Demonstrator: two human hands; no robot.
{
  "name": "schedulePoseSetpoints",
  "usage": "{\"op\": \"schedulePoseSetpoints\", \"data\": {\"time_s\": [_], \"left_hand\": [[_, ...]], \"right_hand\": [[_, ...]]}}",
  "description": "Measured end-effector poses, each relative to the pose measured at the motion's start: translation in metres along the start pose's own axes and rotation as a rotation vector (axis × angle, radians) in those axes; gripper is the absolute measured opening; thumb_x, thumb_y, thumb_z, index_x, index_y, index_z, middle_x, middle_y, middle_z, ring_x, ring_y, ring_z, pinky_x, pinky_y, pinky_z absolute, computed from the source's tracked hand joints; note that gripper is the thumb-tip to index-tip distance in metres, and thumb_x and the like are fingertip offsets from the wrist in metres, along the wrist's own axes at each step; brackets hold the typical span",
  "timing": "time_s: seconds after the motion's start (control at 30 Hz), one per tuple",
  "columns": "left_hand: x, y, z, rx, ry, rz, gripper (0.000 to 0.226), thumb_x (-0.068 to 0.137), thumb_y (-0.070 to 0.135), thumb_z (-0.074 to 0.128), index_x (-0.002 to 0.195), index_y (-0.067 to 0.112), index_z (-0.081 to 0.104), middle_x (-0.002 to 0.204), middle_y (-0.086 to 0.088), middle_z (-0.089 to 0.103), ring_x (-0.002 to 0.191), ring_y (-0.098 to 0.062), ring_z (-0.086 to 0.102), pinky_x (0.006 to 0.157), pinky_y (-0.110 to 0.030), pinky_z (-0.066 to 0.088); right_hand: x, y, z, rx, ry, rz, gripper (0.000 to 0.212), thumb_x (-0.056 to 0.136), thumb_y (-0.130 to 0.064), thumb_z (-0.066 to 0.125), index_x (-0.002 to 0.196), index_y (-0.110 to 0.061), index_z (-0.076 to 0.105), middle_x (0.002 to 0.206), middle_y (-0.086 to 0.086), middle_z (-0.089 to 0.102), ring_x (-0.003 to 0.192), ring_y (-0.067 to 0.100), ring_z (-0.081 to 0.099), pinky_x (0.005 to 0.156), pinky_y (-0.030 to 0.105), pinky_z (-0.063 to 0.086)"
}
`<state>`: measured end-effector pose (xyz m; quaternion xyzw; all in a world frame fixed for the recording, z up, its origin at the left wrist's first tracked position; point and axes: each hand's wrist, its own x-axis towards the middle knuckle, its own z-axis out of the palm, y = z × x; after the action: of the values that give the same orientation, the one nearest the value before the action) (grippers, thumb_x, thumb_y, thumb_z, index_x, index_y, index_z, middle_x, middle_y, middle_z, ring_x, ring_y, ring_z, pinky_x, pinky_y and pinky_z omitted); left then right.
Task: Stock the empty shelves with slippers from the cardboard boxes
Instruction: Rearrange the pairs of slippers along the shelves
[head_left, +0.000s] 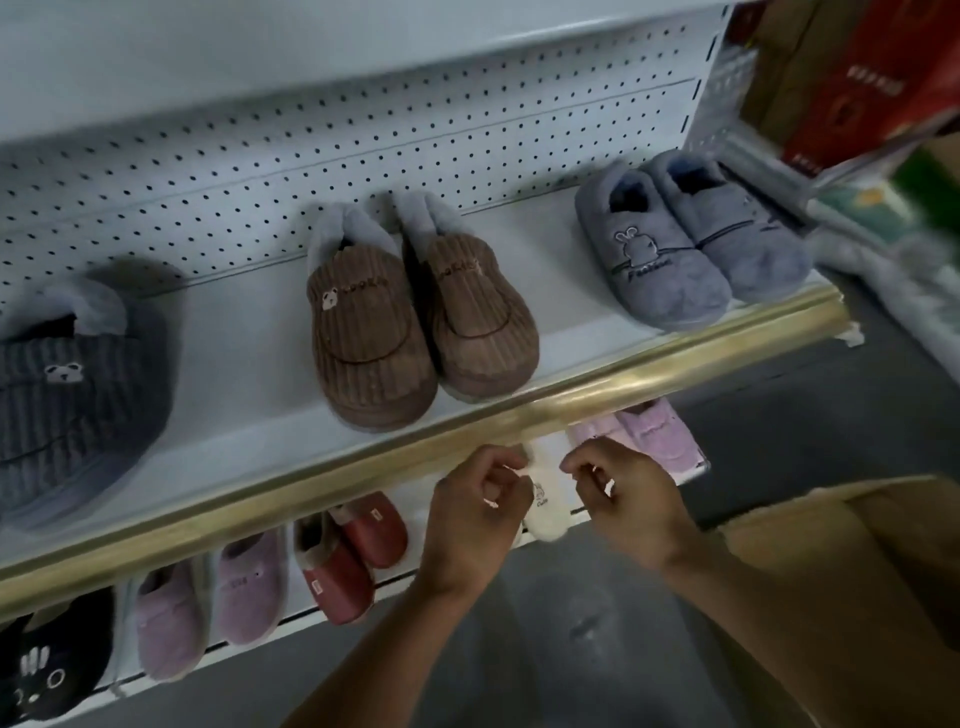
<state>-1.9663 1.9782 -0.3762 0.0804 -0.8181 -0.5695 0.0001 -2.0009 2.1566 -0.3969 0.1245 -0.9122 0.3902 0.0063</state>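
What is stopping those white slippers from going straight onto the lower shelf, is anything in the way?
Nothing visible blocks them. Both hands, left and right, grip the white slippers right at the lower shelf, in a gap between the red pair and the pink pair. The gold rail of the upper shelf hides the gap's back.
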Motion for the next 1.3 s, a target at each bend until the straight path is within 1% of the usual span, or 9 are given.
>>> {"op": "schedulePoseSetpoints", "data": {"time_s": [0.1,0.23,0.4,0.53,0.7,0.87,1.03,1.13,1.3], "left_hand": [[0.008,-0.021,0.034,0.007,-0.139,-0.118,0.009,0.079,0.028,0.066,0.087,0.033,0.066,0.082,0.008,0.071,0.073,-0.011,0.068,0.068,-0.029,0.054],[0.023,-0.044,0.079,-0.008,-0.191,-0.210,0.016,0.074,0.038,0.065,0.089,0.032,0.068,0.089,0.005,0.072,0.079,-0.016,0.070,0.076,-0.036,0.057],[0.058,-0.069,0.143,-0.019,-0.175,-0.323,0.011,0.083,0.014,0.067,0.085,0.025,0.069,0.083,-0.003,0.072,0.071,-0.019,0.069,0.061,-0.026,0.049],[0.083,-0.103,0.204,-0.060,-0.160,-0.421,0.015,0.081,0.010,0.066,0.081,0.024,0.068,0.084,-0.012,0.073,0.059,-0.018,0.065,0.055,-0.022,0.044],[0.099,-0.146,0.265,-0.100,-0.161,-0.479,0.018,0.087,-0.003,0.061,0.085,0.014,0.065,0.078,-0.014,0.068,0.062,-0.018,0.061,0.046,-0.013,0.043],[0.106,-0.179,0.295,-0.131,-0.153,-0.590,0.022,0.085,-0.009,0.060,0.081,0.013,0.064,0.073,-0.015,0.063,0.044,-0.011,0.052,0.040,-0.014,0.035],[0.124,-0.191,0.313,-0.129,-0.096,-0.597,0.018,0.085,-0.004,0.061,0.085,0.013,0.066,0.076,-0.012,0.067,0.058,-0.020,0.057,0.046,-0.017,0.041],[0.136,-0.200,0.325,-0.104,-0.090,-0.582,0.018,0.084,-0.002,0.061,0.087,0.014,0.067,0.076,-0.009,0.068,0.058,-0.018,0.060,0.049,-0.020,0.044],[0.161,-0.231,0.334,0.087,-0.091,-0.438,0.023,0.079,0.011,0.073,0.098,0.023,0.065,0.103,-0.003,0.066,0.090,-0.024,0.066,0.082,-0.044,0.058]], "right_hand": [[-0.006,0.049,-0.009,-0.020,-0.029,0.159,0.019,0.086,-0.006,0.061,0.090,-0.022,0.069,0.085,-0.015,0.067,0.075,0.011,0.064,0.071,0.035,0.055],[-0.006,0.115,-0.016,-0.034,-0.070,0.277,0.019,0.088,-0.010,0.059,0.087,-0.028,0.064,0.086,-0.011,0.069,0.078,0.013,0.065,0.073,0.035,0.055],[0.013,0.194,-0.012,-0.069,-0.087,0.398,0.018,0.087,-0.010,0.055,0.090,-0.023,0.067,0.095,-0.003,0.070,0.082,0.019,0.064,0.074,0.032,0.051],[0.019,0.259,-0.003,-0.039,-0.096,0.480,0.019,0.087,-0.009,0.054,0.093,-0.020,0.068,0.100,0.000,0.069,0.086,0.022,0.064,0.079,0.035,0.053],[0.012,0.325,0.003,0.006,-0.052,0.568,0.019,0.086,-0.005,0.054,0.091,-0.014,0.070,0.098,0.009,0.071,0.090,0.029,0.065,0.082,0.035,0.052],[0.004,0.360,0.012,0.074,-0.027,0.636,0.018,0.086,-0.005,0.053,0.084,-0.014,0.069,0.091,0.011,0.071,0.088,0.030,0.066,0.081,0.038,0.052],[0.014,0.385,0.023,0.146,0.002,0.704,0.021,0.085,-0.004,0.054,0.082,-0.020,0.067,0.094,0.007,0.070,0.089,0.025,0.065,0.079,0.026,0.047],[0.024,0.398,0.028,0.138,-0.036,0.715,0.019,0.083,-0.004,0.055,0.089,-0.019,0.066,0.099,0.005,0.068,0.088,0.022,0.063,0.077,0.024,0.045],[0.045,0.427,0.048,0.064,-0.013,0.647,0.024,0.075,-0.009,0.066,0.090,-0.027,0.058,0.116,0.011,0.058,0.109,0.030,0.055,0.090,0.039,0.050]]}}
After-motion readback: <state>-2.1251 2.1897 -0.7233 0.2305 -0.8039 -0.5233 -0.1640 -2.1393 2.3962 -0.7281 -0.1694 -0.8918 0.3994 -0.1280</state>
